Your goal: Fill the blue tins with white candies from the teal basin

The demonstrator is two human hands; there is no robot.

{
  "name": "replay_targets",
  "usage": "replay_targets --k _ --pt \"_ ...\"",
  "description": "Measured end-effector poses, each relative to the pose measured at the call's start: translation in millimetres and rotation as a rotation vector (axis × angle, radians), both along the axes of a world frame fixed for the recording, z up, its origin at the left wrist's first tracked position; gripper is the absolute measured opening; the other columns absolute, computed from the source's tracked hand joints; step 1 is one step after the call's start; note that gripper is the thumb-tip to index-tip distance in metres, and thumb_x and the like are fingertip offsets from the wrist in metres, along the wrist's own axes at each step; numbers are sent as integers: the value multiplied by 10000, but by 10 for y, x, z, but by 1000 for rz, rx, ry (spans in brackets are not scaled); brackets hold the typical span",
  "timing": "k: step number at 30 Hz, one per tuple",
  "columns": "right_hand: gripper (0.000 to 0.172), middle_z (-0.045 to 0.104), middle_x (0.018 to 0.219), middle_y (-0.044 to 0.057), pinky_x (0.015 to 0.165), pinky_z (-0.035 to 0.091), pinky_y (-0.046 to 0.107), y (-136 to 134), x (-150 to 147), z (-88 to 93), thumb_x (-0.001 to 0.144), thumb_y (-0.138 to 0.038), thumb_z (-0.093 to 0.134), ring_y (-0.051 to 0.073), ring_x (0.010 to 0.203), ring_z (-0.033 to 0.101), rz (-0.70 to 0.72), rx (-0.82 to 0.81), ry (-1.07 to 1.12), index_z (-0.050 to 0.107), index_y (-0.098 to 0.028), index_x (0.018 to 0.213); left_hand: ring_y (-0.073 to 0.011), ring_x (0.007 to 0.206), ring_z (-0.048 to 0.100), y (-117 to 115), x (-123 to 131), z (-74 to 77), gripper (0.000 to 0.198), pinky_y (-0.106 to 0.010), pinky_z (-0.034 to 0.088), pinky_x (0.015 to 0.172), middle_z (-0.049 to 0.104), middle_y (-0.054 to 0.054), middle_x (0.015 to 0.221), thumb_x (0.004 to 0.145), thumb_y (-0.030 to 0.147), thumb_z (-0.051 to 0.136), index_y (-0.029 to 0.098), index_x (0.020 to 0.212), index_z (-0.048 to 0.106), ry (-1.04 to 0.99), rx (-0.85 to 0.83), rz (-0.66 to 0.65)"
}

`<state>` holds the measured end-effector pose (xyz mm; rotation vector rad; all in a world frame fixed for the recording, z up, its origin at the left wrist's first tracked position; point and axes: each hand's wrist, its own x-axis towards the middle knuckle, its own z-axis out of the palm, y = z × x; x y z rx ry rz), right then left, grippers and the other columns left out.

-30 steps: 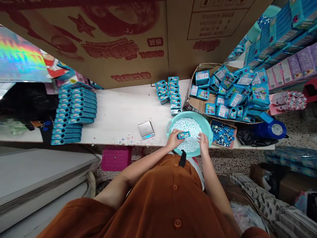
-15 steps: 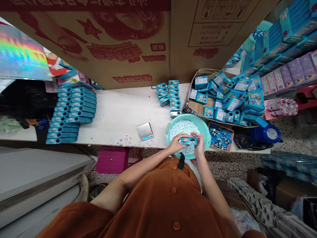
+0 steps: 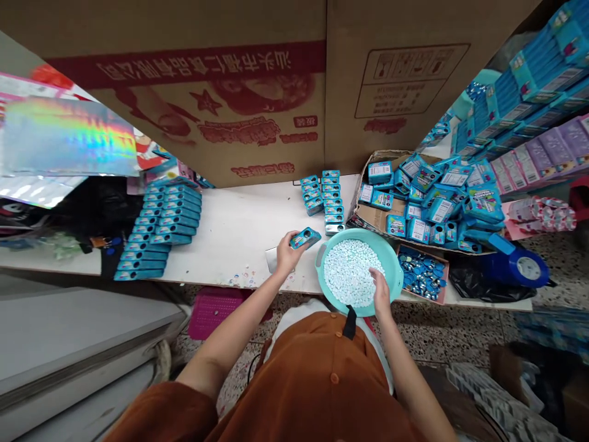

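Observation:
My left hand [image 3: 286, 253] is closed around the end of a small blue tin [image 3: 305, 238], which has a dark round hole in its upturned face. It holds the tin above the table, over a digital scale [image 3: 271, 261] that my hand and forearm partly cover. To the right, a turquoise basin [image 3: 393, 255] holds a heap of small pale candies [image 3: 352, 273]. My right hand [image 3: 381, 291] hovers over the basin's right side, its fingers apart and nothing seen in them.
Behind the basin stand short stacks of blue tins [image 3: 333, 202]. An open carton [image 3: 363, 221] of blue tins and a tray of blue round caps [image 3: 422, 273] are at the right. More stacked tins [image 3: 161, 224] stand left. A large cardboard box [image 3: 257, 147] walls off the back.
My left hand has carried the blue tin left, from over the basin to above the scale. My right hand has come off the tin and stays over the basin. The view has shifted.

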<state>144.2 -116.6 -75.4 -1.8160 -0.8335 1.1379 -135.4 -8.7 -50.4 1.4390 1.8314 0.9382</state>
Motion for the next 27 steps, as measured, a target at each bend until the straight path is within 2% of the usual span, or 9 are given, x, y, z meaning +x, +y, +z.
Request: replay_targets --k 4,7,11,15,18,20,22,25,27 --pt "543 629 1134 103 955 410 365 -119 204 -79 829 -581 361 205 1055 576 -85 -50 3 612 -165 1071 -214 949 566 529 -124 -374 320 -348 451 873 627 -45 968 678 182 695 195 983 600 178 2 -88" --pt "535 644 1104 105 960 419 378 -196 272 -169 826 -589 382 212 1027 595 -67 -80 5 615 -165 1054 -198 975 559 862 -1 -619 347 -322 458 884 565 -64 1016 684 124 663 178 1018 586 198 4 -130" --pt "481 650 1098 97 986 407 390 -237 331 -305 845 -557 388 221 1039 595 43 -128 -36 631 -184 1028 -205 995 546 1150 185 -855 422 -326 464 875 502 -68 1049 680 71 616 196 1079 566 242 7 -224" --pt "412 655 1091 81 982 416 384 -148 410 -432 857 -508 412 221 1058 587 192 -147 -156 641 -205 1016 -295 1074 472 1285 261 -901 473 -450 408 919 486 -122 1078 710 217 652 162 1158 514 483 88 -116" --pt "365 660 1046 81 954 437 385 -3 468 -509 882 -453 400 216 1025 590 288 -81 -311 636 -200 999 -313 1105 439 1340 429 -741 568 -480 373 945 471 -154 1127 706 380 677 131 1176 478 543 260 -130" --pt "324 653 1028 79 945 439 392 117 487 -544 892 -405 407 215 1016 579 377 -20 -427 630 -199 1005 -297 1104 444 1392 711 -558 547 -471 362 960 486 -148 1121 721 414 661 139 1157 478 498 364 -239" --pt "288 637 1057 81 953 432 398 247 482 -578 891 -356 427 218 1043 556 468 38 -526 624 -201 1032 -269 1088 465 1469 1164 -375 452 -451 364 970 514 -124 1109 762 386 624 167 1133 487 421 398 -427" --pt "307 585 1186 104 987 407 422 434 444 -663 879 -308 450 242 1140 503 488 59 -659 600 -189 1119 -245 1065 496 1608 2089 -221 339 -420 399 949 560 -92 1086 804 354 570 201 1101 513 300 324 -784" --pt "353 543 1262 119 995 399 434 533 410 -751 875 -292 450 257 1189 475 436 30 -720 569 -181 1189 -264 1112 482 1693 2761 -217 376 -438 403 949 559 -111 1124 809 340 559 188 1147 498 260 298 -882"
